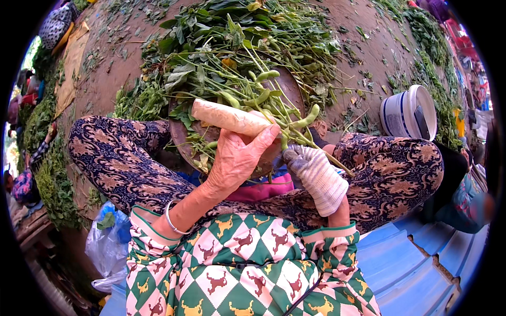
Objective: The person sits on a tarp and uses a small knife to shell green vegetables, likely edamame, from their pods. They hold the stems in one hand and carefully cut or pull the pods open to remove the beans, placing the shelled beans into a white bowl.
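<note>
My left hand point(237, 155) is bare and grips a pale wooden handle point(227, 117) that lies across a round brown tray point(293, 87) on my lap. My right hand point(315, 176) wears a white knitted glove and closes on the base of a leafy stalk with green bean pods point(266, 92), close to my left thumb. The stalk fans out over the tray toward a big heap of green leafy stalks point(247, 31) on the ground ahead. What is at the handle's far end is hidden by the leaves.
A white and blue plastic bucket point(408, 111) lies on its side on the bare ground at the right. Rows of cut greens point(50, 174) line both sides. A plastic bag point(108, 239) lies at my left hip. Blue sheeting point(416, 263) is under me. Other people sit at the far left edge.
</note>
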`<state>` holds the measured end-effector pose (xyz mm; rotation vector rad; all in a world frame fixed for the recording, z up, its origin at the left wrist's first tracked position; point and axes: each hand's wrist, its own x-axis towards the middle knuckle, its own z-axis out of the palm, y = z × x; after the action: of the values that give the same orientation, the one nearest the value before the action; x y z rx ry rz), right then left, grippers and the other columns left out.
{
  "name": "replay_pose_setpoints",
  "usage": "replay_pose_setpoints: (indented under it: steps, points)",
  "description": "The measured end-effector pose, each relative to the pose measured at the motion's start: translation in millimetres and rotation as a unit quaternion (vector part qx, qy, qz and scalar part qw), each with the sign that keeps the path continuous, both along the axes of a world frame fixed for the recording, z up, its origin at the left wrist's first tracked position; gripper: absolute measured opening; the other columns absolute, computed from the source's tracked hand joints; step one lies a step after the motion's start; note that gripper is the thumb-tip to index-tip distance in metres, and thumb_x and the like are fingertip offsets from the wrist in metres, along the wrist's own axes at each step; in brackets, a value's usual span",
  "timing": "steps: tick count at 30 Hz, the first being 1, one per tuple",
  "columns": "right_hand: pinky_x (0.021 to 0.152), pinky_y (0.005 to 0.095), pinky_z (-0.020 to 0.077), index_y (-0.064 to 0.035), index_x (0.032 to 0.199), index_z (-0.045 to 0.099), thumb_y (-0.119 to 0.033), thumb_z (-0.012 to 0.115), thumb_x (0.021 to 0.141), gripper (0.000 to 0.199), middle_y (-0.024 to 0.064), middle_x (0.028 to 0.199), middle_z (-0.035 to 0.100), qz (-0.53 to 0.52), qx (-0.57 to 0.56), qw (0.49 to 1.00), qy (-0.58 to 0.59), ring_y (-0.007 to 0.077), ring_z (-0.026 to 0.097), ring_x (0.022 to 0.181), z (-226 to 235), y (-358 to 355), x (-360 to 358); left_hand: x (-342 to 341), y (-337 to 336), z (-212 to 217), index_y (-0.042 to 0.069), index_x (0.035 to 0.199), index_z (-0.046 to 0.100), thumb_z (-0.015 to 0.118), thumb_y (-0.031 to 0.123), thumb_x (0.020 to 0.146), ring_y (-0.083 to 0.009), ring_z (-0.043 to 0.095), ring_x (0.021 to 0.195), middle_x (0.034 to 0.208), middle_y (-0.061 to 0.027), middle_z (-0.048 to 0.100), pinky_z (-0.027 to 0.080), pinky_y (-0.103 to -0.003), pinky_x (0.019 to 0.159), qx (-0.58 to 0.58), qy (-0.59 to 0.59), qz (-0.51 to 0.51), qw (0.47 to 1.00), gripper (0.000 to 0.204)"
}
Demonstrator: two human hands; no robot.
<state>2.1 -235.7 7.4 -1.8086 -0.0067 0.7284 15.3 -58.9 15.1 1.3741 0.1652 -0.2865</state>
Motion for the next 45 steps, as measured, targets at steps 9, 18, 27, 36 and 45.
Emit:
replay_pose_setpoints:
  steps: [9, 18, 27, 36, 45]
  points:
    - [0.06, 0.0326, 0.0481, -0.0032, 0.097, 0.066, -0.026, 0.067, 0.082, 0.027, 0.0152, 0.077, 0.067, -0.077, -0.116, 0.985, -0.101, 0.0244, 0.06, 0.061, -11.1, 19.9, -1.9, -1.8, -6.5, 8.5, 0.003, 0.093, 0.062, 0.064, 0.01, 0.085, -0.0035, 0.05, 0.071, 0.08, 0.004, 0.057, 0.042, -0.018, 0.064, 0.1, -0.063, 0.001, 0.993, 0.011]
    - [0.062, 0.0369, 0.0488, -0.0028, 0.094, 0.065, -0.022, 0.062, 0.086, 0.022, 0.0173, 0.08, 0.065, -0.116, -0.149, 0.96, -0.208, 0.0294, 0.061, 0.07, -15.6, 21.5, -5.9, -1.7, -14.2, -0.1, -0.001, 0.091, 0.061, 0.069, 0.013, 0.081, -0.0086, 0.057, 0.071, 0.078, -0.003, 0.063, 0.047, -0.024, 0.065, 0.047, -0.077, 0.044, 0.995, 0.019]
    - [0.061, 0.0377, 0.048, -0.0004, 0.096, 0.063, -0.016, 0.058, 0.088, 0.018, 0.0186, 0.079, 0.065, -0.079, -0.193, 0.951, -0.229, 0.0312, 0.062, 0.068, -12.9, 20.6, -7.6, -6.9, -17.0, 8.0, 0.001, 0.095, 0.06, 0.064, 0.01, 0.086, -0.0064, 0.057, 0.076, 0.085, -0.0016, 0.064, 0.046, -0.021, 0.069, 0.057, -0.067, 0.019, 0.996, 0.014]
    - [0.047, 0.0367, 0.0425, -0.0028, 0.087, 0.061, -0.021, 0.05, 0.091, 0.021, 0.0119, 0.062, 0.058, -0.187, -0.033, 0.977, -0.092, 0.0284, 0.055, 0.052, -27.3, 26.9, -15.6, -6.1, -19.3, -0.9, -0.001, 0.094, 0.061, 0.062, 0.009, 0.086, -0.0062, 0.057, 0.075, 0.082, -0.0022, 0.064, 0.046, -0.021, 0.068, 0.14, -0.135, 0.01, 0.981, 0.012]
    - [0.039, 0.0213, 0.0308, -0.0041, 0.097, 0.061, -0.029, 0.043, 0.096, 0.031, -0.0029, 0.054, 0.041, -0.208, 0.27, 0.931, 0.134, 0.0079, 0.039, 0.042, -2.9, 18.4, -11.2, 5.3, -5.3, 1.6, 0.002, 0.093, 0.059, 0.059, 0.008, 0.088, -0.0082, 0.06, 0.08, 0.086, -0.0047, 0.065, 0.049, -0.023, 0.075, 0.023, -0.045, -0.008, 0.999, 0.008]
